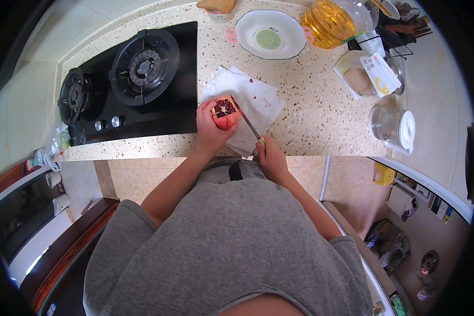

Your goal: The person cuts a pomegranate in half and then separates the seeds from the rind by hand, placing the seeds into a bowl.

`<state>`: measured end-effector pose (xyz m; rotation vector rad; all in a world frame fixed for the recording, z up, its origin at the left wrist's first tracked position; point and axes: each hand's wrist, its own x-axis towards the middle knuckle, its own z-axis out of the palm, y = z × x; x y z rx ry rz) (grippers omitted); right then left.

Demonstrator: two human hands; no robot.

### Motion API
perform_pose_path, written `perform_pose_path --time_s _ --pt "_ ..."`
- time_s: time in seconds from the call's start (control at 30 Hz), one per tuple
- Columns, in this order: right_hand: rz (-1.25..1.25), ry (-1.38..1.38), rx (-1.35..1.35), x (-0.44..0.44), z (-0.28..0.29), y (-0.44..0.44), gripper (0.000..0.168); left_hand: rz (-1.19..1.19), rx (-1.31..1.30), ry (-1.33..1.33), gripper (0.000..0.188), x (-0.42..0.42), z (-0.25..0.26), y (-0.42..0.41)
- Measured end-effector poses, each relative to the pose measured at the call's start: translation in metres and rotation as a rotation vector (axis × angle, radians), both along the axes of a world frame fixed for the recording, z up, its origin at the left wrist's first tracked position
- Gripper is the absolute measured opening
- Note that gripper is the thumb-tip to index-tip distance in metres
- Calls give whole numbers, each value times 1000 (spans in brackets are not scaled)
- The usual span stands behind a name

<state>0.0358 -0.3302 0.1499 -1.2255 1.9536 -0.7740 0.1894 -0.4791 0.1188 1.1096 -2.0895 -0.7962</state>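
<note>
A pomegranate (225, 114) with its top cut away shows dark red seeds and pale membranes, and a cut line runs down its red rind. My left hand (210, 125) grips it from the left side over sheets of white paper (262, 100). In my right hand (273, 156) is the handle of a knife (248, 119). The blade slants up and left, its tip beside the upper right edge of the pomegranate; whether they touch is hard to tell. A few loose red seeds (251, 80) and faint pink stains mark the paper.
A black gas stove (173, 118) lies to the left. Behind the paper stands a white bowl (245, 39) with pink handles. Beside it is a large bottle of yellow oil (327, 23). At the right are a plastic bag (355, 75) and a clear jar (387, 123) with a white lid.
</note>
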Motion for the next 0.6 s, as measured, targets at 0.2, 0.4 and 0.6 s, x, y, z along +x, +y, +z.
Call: perform_pose_path --time_s 0.2,0.4,0.6 --pt "-43 -43 39 -7 12 -8 24 -111 170 209 81 -5 -4 -12" --pt "-43 -30 25 -7 20 -12 20 -163 559 344 79 -21 -21 -17" --pt "-27 52 85 -6 22 -16 20 -231 552 323 80 -13 -32 -25"
